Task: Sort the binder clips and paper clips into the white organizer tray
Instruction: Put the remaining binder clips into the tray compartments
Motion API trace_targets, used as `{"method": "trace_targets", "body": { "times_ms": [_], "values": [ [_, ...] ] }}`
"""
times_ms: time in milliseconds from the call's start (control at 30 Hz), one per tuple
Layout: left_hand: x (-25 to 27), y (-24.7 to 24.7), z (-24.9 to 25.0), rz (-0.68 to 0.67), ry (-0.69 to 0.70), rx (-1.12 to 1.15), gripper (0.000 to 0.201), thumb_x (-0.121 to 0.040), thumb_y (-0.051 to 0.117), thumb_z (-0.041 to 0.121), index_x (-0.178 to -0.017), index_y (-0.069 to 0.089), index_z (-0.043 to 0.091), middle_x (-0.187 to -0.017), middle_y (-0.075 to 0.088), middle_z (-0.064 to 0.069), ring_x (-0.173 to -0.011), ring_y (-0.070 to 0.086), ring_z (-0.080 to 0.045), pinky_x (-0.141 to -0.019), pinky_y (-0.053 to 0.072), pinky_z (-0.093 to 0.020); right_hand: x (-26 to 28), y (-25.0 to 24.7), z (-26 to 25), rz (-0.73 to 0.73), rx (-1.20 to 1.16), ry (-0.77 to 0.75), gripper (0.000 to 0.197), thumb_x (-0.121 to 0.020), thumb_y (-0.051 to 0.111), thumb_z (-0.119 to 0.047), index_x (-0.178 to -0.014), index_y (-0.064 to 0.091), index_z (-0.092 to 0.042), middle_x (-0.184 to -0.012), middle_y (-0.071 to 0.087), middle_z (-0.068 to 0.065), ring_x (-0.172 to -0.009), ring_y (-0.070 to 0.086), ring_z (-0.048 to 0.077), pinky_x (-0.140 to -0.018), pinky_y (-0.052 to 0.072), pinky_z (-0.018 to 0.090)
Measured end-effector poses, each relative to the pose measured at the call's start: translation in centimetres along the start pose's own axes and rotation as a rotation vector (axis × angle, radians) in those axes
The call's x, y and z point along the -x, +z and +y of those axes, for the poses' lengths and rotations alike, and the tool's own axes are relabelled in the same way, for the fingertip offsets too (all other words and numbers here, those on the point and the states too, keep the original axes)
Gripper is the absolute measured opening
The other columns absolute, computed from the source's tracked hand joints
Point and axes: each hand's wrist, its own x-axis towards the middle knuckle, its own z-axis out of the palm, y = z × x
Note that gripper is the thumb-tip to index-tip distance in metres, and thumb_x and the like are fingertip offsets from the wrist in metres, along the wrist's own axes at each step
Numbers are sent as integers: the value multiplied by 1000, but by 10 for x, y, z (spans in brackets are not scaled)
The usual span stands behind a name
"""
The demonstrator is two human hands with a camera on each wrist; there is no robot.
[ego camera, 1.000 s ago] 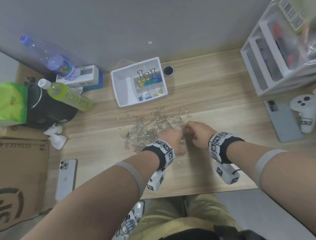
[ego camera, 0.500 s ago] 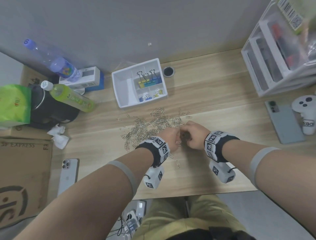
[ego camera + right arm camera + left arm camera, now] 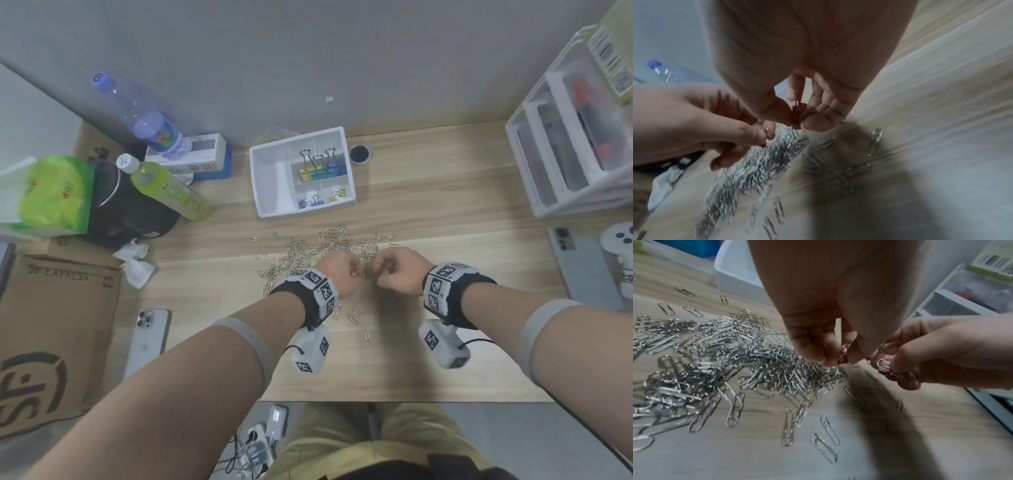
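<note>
Now, hands: the left hand [image 3: 337,274] and the right hand [image 3: 399,270] hover close together above the desk, a small gap between them.
Left hand: its fingertips [image 3: 819,356] pinch a small pink binder clip [image 3: 843,353] with a wire handle.
Right hand: thumb and fingers are curled round a second small pink binder clip [image 3: 796,113]; in the left wrist view its silver wire loop pokes out between the fingers.
Paper clips: a loose heap of silver wire paper clips [image 3: 308,255] lies on the light wooden desk [image 3: 445,212], just beyond and under the hands, with a few strays [image 3: 354,315] nearer the desk edge.
Tray: the white plastic organizer tray [image 3: 270,209] sits beyond the heap, near the wall. Its long left compartment shows no clips.
Sorted clips: three large binder clips, yellow, teal and blue [image 3: 317,168], stand in the far right compartment; small blue [image 3: 306,202] and yellow [image 3: 337,195] binder clips lie in the near ones.
Surroundings: a white phone [image 3: 145,337] lies face down at left; a green drink bottle [image 3: 164,186] leans near a black pot.
</note>
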Motion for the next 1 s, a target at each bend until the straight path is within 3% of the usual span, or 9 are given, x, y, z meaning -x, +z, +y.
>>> {"method": "trace_targets", "body": {
  "times_ms": [100, 200, 367, 500, 633, 767, 867, 1000],
  "values": [
    [1, -15, 0, 61, -16, 95, 7, -84, 64, 20, -85, 68, 25, -72, 64, 8, -68, 64, -16, -56, 50, -23, -1, -3, -16, -46, -226, 91, 18, -81, 57, 5, -88, 65, -9, -60, 60, 6, -42, 54, 13, -46, 47, 21],
    [1, -28, -3, 70, -49, 280, 3, -84, 67, 26, -85, 68, 24, -78, 73, -4, -73, 70, -19, -69, 59, -33, -6, -2, -30, -59, -409, 160, 23, -75, 50, 11, -86, 64, -4, -60, 56, 15, -44, 52, 21, -47, 43, 27],
    [-2, -50, -6, 2, -122, 556, 32, -82, 74, 42, -90, 69, 11, -77, 74, -15, -68, 72, -25, -73, 62, -40, -15, -1, -59, -40, -683, 259, 26, -73, 39, 24, -67, 51, 1, -64, 48, 16, -52, 50, 24, -41, 40, 25],
    [-6, -67, -9, -23, -136, 605, 44, -82, 75, 41, -101, 66, 3, -82, 73, -15, -64, 69, -17, -64, 61, -30, -21, -3, -74, -53, -683, 245, 28, -72, 39, 25, -82, 58, 5, -67, 54, 18, -55, 55, 25, -46, 41, 27],
    [-11, -76, -14, -22, -151, 580, 24, -90, 68, 27, -99, 64, 5, -75, 68, -7, -59, 66, -15, -57, 58, -25, -25, 0, -81, -43, -660, 204, 36, -74, 39, 28, -92, 59, 5, -71, 56, 17, -57, 53, 23, -46, 40, 26],
    [-16, -75, -23, -66, -204, 547, 15, -93, 52, 19, -86, 60, 9, -68, 54, -5, -52, 55, -17, -53, 51, -29, -28, 2, -79, -86, -580, 181, 35, -76, 48, 28, -96, 62, 3, -72, 60, 18, -49, 58, 18, -47, 43, 26],
    [-18, -70, -29, -138, -225, 522, 20, -92, 51, 22, -76, 58, 13, -62, 50, -3, -51, 51, -18, -53, 47, -28, -30, 4, -74, -140, -545, 178, 34, -74, 53, 26, -94, 65, 1, -75, 63, 16, -58, 61, 19, -58, 50, 31],
    [-19, -66, -34, -187, -249, 589, 20, -90, 60, 27, -89, 66, 7, -63, 54, -2, -50, 50, -15, -52, 46, -27, -34, 6, -72, -163, -579, 207, 37, -75, 51, 27, -99, 65, 2, -86, 60, 18, -68, 60, 23, -59, 52, 31]
  ]
}}
